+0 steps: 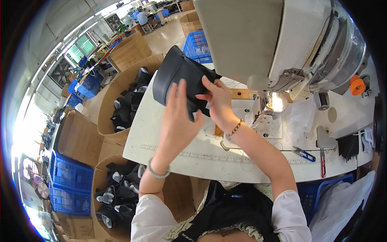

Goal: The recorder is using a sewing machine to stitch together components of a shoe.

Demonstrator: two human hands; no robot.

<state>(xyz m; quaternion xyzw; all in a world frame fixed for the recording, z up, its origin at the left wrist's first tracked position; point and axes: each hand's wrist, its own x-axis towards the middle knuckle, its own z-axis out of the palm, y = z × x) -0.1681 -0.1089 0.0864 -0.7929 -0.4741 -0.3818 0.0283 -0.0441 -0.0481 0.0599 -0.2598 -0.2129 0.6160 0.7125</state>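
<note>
A black, smooth, leather-like stitched piece (173, 76) is held up above the left part of the white sewing table (193, 159). My right hand (219, 101) pinches its right edge between thumb and fingers. My left hand (179, 109) lies in front of its lower side with fingers stretched out; whether they touch it I cannot tell. Just right of my right hand is the lit needle area of a sewing machine (246, 40). The piece's far side is hidden.
Cardboard bins (105, 109) on the left hold several black pieces with grey parts. Blue thread snips (304, 154) and a red-handled tool (323, 163) lie at the table's right. Blue crates (70, 183) stand lower left. A person (143, 18) sits far off.
</note>
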